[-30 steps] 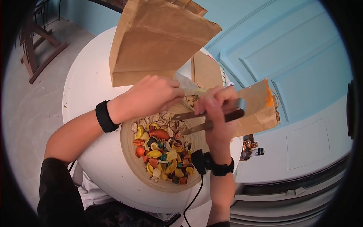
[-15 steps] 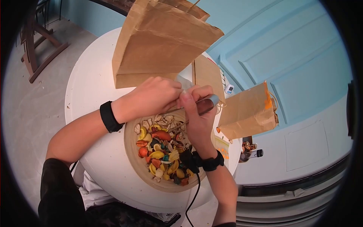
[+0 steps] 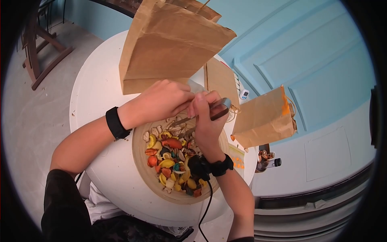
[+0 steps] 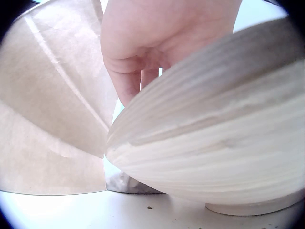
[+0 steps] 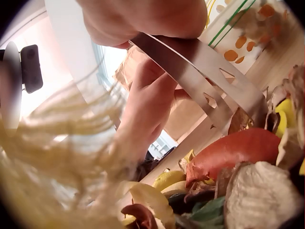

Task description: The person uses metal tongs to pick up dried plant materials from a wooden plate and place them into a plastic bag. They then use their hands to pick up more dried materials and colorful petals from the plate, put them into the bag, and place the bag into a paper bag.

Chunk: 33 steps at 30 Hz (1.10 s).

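My right hand (image 3: 209,123) grips metal tongs (image 3: 221,108), whose slotted ends reach down into the dried pieces in a wooden bowl (image 3: 141,177). In the right wrist view the tongs (image 5: 205,78) stand close by a red dried pod (image 5: 233,152) and a pale dried slice (image 5: 259,195). My left hand (image 3: 163,99) is over the far rim, right up against the right hand, fingers bent downward. It pinches a clear plastic bag (image 3: 196,86), mostly hidden behind the hands. From the left wrist, the bowl's side (image 4: 219,143) covers that hand's fingertips.
A tall paper bag (image 3: 169,48) stands behind the bowl, and a smaller one (image 3: 264,119) at the right edge. Near them are a flat brown packet (image 3: 219,82) and a white timer (image 3: 244,94). A bag with orange dots (image 3: 238,162) lies right of the bowl on the round white table (image 3: 94,80).
My right hand has moved left with the tongs, up to the left hand, uncovering the dotted bag and the timer. The left hand has stayed nearly still.
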Available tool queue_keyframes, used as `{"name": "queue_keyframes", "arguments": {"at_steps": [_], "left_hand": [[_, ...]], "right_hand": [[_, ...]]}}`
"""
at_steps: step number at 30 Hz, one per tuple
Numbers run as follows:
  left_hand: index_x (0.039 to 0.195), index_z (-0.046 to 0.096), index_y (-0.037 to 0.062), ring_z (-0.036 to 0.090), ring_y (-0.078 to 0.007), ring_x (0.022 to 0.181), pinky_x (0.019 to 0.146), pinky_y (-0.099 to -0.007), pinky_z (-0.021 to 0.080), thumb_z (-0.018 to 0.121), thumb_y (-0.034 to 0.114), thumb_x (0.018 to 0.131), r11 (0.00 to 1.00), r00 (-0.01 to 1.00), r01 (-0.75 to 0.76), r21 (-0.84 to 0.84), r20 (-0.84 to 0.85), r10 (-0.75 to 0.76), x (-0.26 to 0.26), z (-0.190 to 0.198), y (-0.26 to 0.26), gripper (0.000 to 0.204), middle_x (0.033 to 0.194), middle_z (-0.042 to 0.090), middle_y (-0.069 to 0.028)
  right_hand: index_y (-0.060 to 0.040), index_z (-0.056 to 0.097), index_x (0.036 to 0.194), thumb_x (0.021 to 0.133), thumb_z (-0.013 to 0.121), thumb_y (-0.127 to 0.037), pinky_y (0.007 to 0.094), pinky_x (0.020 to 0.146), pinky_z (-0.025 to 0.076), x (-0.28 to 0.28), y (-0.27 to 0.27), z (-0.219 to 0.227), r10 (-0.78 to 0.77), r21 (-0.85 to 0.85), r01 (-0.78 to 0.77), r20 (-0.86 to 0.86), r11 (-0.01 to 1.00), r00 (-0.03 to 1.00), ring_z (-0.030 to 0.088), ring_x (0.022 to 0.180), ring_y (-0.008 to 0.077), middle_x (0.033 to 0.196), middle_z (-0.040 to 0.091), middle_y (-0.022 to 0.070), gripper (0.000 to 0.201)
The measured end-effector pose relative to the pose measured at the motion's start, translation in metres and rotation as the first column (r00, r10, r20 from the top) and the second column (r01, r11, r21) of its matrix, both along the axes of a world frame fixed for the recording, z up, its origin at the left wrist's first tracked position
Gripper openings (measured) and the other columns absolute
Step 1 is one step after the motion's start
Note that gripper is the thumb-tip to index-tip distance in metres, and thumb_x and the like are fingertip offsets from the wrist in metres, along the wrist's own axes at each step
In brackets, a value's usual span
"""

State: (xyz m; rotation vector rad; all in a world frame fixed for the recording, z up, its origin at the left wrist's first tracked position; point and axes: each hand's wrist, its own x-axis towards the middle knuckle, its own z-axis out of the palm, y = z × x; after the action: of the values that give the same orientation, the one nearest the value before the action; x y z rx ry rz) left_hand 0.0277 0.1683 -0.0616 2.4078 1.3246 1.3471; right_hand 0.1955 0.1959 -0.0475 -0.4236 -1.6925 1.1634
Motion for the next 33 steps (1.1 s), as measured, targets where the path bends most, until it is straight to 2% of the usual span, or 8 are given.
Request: {"name": "queue_keyframes", "arguments": {"at_steps": [6,15,18,27,33], "left_hand": [[0.086,0.068,0.0035,0.066,-0.0382,0.080,0.070,-0.0470,0.053,0.066,0.014,0.094,1.000,1.000,0.013,0.007,0.017,-0.013,0.000,-0.002,0.002,0.013,0.083,0.067,-0.0134],[0.094,0.072,0.0028,0.067,-0.0384,0.082,0.071,-0.0475,0.054,0.066,0.015,0.094,1.000,1.000,0.002,0.020,0.012,-0.002,0.002,-0.005,0.004,0.014,0.084,0.068,-0.0146],[0.096,0.073,0.0034,0.067,-0.0379,0.082,0.072,-0.0473,0.054,0.067,0.015,0.094,1.000,1.000,0.004,0.014,0.003,-0.004,0.002,-0.002,0.003,0.014,0.085,0.068,-0.0146],[0.097,0.073,0.0039,0.068,-0.0373,0.082,0.072,-0.0470,0.054,0.067,0.015,0.094,1.000,1.000,-0.001,0.012,-0.015,0.001,0.002,-0.003,0.002,0.013,0.085,0.069,-0.0138],[0.097,0.073,0.0032,0.068,-0.0373,0.083,0.073,-0.0471,0.054,0.066,0.015,0.095,1.000,1.000,-0.007,0.021,-0.015,0.007,0.003,-0.004,0.003,0.014,0.086,0.069,-0.0142]], "right_hand": [[-0.0065,0.043,0.078,0.104,0.059,-0.007,0.0282,0.056,0.042,-0.007,-0.002,0.000,-0.071,-0.026,0.070,-0.050,0.997,0.996,0.047,0.056,0.0117,0.064,0.046,0.0023,0.031],[-0.0089,0.038,0.072,0.104,0.058,-0.008,0.0274,0.050,0.036,-0.010,-0.005,0.006,-0.092,-0.156,0.079,-0.082,0.985,0.992,0.041,0.052,0.0105,0.061,0.041,0.0003,0.038],[-0.0084,0.043,0.072,0.105,0.061,-0.010,0.0240,0.048,0.032,-0.009,0.000,0.003,-0.081,-0.172,0.050,-0.182,0.984,0.980,0.042,0.051,0.0059,0.060,0.047,-0.0015,0.037],[-0.0091,0.039,0.071,0.103,0.061,-0.008,0.0254,0.045,0.030,-0.006,-0.001,0.008,-0.101,-0.258,0.052,-0.182,0.965,0.978,0.037,0.048,0.0058,0.059,0.042,-0.0031,0.039],[-0.0081,0.041,0.073,0.100,0.057,-0.005,0.0257,0.043,0.031,0.002,0.001,0.023,-0.143,-0.263,0.085,-0.211,0.961,0.967,0.040,0.047,0.0077,0.060,0.041,-0.0011,0.031]]}}
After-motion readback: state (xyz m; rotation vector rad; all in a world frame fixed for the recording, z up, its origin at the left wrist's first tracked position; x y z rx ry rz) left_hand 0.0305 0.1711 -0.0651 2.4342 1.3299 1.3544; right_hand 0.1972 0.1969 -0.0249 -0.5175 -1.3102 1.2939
